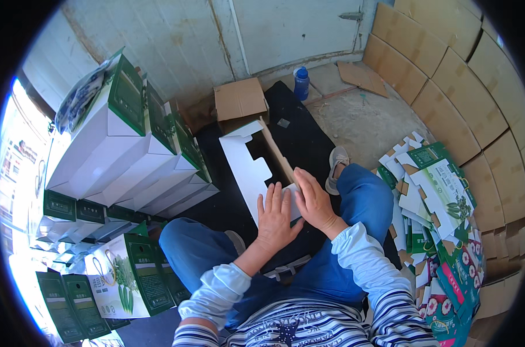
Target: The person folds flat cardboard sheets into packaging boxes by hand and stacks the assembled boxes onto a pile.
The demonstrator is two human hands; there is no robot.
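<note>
A white carton (243, 169), partly folded, lies between my bent legs with its long side open and a notched flap along the gap. Its inside is dark, with a bare brown cardboard edge on the right. My left hand (274, 217) rests flat on the near end of the white panel, fingers stretched out and a little apart. At the near right corner my right hand (315, 202) lies against the carton, its fingers extended; the thumb side is partly hidden. Neither hand visibly wraps around anything.
Green-and-white cartons (129, 144) are stacked at my left, with more printed boxes (121, 277) nearer me. Flat printed carton blanks (436, 196) pile up at my right, before a wall of brown boxes (447, 87). Ahead are a brown box (239, 99) and a blue bottle (301, 84).
</note>
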